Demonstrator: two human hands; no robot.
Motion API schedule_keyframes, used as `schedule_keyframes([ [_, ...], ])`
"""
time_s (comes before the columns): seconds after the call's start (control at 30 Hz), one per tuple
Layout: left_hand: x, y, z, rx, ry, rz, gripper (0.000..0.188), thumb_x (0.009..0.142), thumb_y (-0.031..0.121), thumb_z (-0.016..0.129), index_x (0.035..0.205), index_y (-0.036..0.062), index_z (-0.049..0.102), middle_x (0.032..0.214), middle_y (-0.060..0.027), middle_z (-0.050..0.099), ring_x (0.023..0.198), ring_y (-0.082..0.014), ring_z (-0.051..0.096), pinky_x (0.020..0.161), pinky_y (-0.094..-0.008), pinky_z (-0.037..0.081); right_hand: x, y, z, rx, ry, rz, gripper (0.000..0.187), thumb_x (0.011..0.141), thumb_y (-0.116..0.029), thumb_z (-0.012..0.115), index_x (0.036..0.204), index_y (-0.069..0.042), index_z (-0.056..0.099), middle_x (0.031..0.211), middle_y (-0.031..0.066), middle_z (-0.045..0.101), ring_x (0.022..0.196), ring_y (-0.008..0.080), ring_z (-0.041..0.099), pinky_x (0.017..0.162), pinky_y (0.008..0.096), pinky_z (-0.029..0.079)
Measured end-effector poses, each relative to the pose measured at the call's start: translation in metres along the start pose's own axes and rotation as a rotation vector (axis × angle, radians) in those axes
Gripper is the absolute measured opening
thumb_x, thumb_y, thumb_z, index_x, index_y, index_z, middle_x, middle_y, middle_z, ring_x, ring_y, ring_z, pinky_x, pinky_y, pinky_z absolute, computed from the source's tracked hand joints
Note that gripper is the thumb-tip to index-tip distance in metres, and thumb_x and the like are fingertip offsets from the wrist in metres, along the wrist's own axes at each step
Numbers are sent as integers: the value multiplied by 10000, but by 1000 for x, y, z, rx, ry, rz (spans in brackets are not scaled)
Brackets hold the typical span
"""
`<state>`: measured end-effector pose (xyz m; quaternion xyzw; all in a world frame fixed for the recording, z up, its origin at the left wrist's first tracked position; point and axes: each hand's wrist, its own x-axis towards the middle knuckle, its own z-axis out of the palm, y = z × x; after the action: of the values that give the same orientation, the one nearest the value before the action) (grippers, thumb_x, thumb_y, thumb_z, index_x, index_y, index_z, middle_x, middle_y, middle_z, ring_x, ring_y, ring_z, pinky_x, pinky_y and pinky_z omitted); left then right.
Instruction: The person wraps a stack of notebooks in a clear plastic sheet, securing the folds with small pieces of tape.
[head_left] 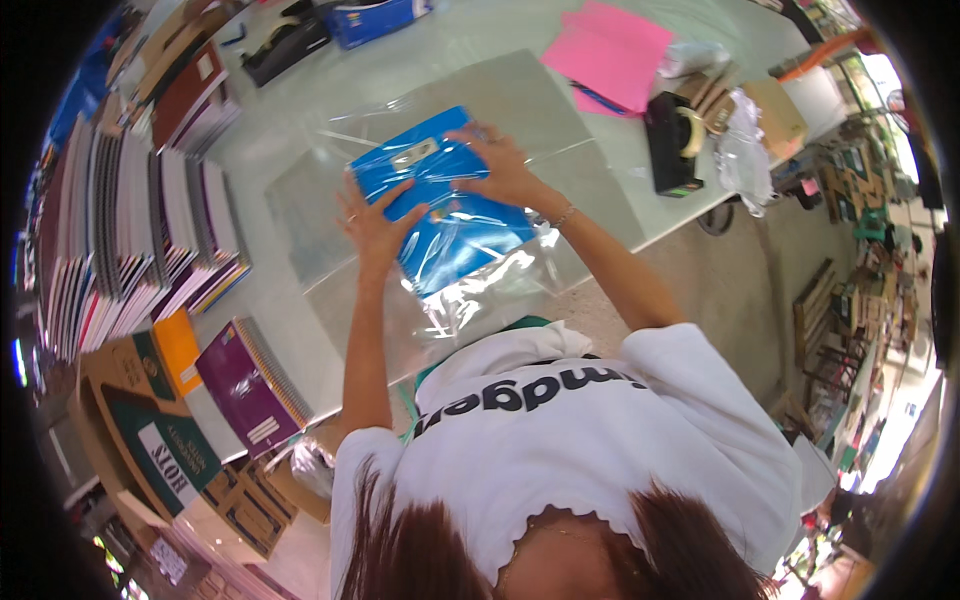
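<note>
A blue book [465,255] with a small pale label lies tilted on the table in front of me. Clear plastic film [470,305] lies over it, creased and shiny, and hangs past the table's near edge toward my lap. My left hand [378,228] rests on the book's left side, fingers spread. On the upper right part of the cover, my right hand [503,172] lies with its fingers apart. Both palms face down, pressing on the film or cover; whether each fingertip touches film or book I cannot tell.
Spiral notebooks [125,210] stand stacked at the left, near a purple notebook [245,385] and a cardboard box [170,440]. Pink sheets [610,50] lie at the far right, beside a black tape dispenser [672,145] and crumpled plastic [743,150]. A blue box [378,20] sits at the back.
</note>
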<state>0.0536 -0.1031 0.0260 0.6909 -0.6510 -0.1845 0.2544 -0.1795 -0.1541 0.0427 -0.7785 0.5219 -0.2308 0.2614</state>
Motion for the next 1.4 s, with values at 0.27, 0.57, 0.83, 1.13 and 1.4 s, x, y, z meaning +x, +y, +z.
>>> schedule_keyframes([
  [0.27, 4, 2, 14, 24, -47, -73, 523, 644, 561, 750, 1131, 398, 650, 1547, -119, 100, 1405, -420, 27, 1056, -666, -10, -168, 235, -225, 113, 645, 877, 451, 794, -423, 700, 1032, -41, 673, 960, 79, 606, 916, 176, 542, 732, 287, 468],
  [0.57, 4, -11, 11, 79, -56, -123, 552, 637, 572, 752, 1152, 414, 632, 1550, -120, 84, 1408, -415, 1, 1049, -674, -22, -184, 223, -230, 571, 301, 958, 372, 803, -315, 738, 1013, -14, 680, 893, -17, 632, 703, 65, 530, 651, 188, 474],
  [0.83, 1, -10, 10, 105, -63, -153, 572, 650, 594, 732, 1181, 419, 610, 1550, -119, 85, 1413, -398, -15, 1044, -667, -62, -212, 201, -198, 928, 550, 865, 209, 907, -212, 614, 971, -16, 582, 828, 29, 587, 769, 112, 594, 692, 226, 514],
  [1.13, 1, 3, 1, 84, -98, -115, 579, 633, 619, 725, 1163, 409, 627, 1547, -127, 96, 1402, -431, 12, 1040, -685, 12, -244, 234, -180, -144, 353, 1042, 247, 871, -247, 610, 961, -17, 614, 766, 57, 627, 637, 178, 642, 556, 256, 516],
  [1.4, -1, -4, 5, 13, -70, -144, 595, 600, 621, 746, 1146, 410, 638, 1547, -140, 84, 1404, -427, -20, 1028, -695, -24, -66, 20, -108, 599, -124, 219, 212, 891, -214, 602, 902, -3, 584, 750, -6, 549, 685, 66, 488, 612, 227, 432],
])
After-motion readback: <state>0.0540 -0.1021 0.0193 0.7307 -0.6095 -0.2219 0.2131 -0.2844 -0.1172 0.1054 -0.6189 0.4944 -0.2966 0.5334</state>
